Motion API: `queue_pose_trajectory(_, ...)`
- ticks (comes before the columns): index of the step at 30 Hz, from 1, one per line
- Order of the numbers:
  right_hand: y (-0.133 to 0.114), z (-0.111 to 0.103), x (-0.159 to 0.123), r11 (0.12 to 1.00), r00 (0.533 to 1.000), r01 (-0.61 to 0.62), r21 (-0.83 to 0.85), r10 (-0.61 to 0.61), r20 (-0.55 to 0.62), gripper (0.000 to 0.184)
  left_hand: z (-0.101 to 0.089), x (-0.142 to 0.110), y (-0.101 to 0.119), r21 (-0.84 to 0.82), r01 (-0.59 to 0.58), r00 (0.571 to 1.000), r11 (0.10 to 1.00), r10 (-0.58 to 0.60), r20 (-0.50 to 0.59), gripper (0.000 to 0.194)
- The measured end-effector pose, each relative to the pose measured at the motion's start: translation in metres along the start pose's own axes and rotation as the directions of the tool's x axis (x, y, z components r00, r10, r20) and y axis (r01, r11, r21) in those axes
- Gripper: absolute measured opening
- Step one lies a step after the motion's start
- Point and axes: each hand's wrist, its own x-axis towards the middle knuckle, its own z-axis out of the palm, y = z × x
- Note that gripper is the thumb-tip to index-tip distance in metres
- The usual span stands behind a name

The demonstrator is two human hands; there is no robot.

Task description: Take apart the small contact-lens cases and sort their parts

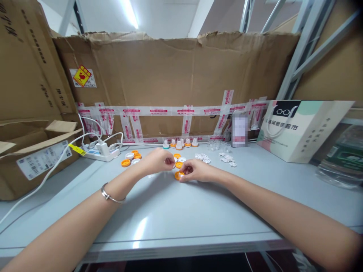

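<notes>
My left hand (159, 160) and my right hand (195, 170) meet over the middle of the grey table (176, 211). The right hand's fingers are closed on an orange round cap (178, 175) that rests near the table surface. The left hand's fingers are pinched together close to another orange cap (179, 165); what they hold is too small to make out. A silver bangle (109, 195) sits on my left wrist. More orange and white caps (131, 156) lie just left of the hands, and small white pieces (202, 157) lie to the right.
A row of small assembled parts (179, 143) stands along the taped cardboard wall (176, 83). A white power strip (100, 152) with cables lies at the left, beside an open cardboard box (34, 158). A paper bag (300, 128) lies at the right, clear cups (215, 145) near it.
</notes>
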Motion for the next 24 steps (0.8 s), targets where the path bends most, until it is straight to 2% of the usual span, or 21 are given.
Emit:
queue_pose_trajectory(3,0.002,0.001,0.001,1.000,1.000,-0.012,0.000,0.012,-0.016,0.033,-0.013,-0.007,-0.017,0.100,0.089,0.994,0.991,-0.095,0.050,0.016)
queue_pose_trajectory(6,0.004,0.001,0.002,1.000,1.000,-0.008,-0.007,0.008,-0.010,0.033,-0.017,-0.012,-0.028,0.256,0.185,0.962,0.949,-0.229,0.151,0.012)
queue_pose_trajectory(9,0.004,0.000,0.002,1.000,1.000,-0.003,-0.023,0.003,-0.003,0.033,-0.016,-0.014,-0.027,0.318,0.196,0.941,0.928,-0.270,0.206,0.011)
queue_pose_trajectory(13,0.004,0.000,0.002,1.000,1.000,-0.002,-0.019,0.002,-0.003,0.034,-0.016,-0.013,-0.019,0.430,0.226,0.931,0.874,-0.323,0.167,0.012)
queue_pose_trajectory(21,0.007,0.000,0.003,1.000,1.000,0.005,-0.014,-0.005,0.013,0.038,-0.009,-0.013,-0.031,0.401,0.173,0.938,0.900,-0.275,0.212,0.015)
queue_pose_trajectory(24,0.006,-0.003,0.002,1.000,1.000,0.006,-0.017,-0.005,0.028,0.043,-0.007,-0.012,-0.023,0.365,0.172,0.967,0.915,-0.228,0.117,0.017)
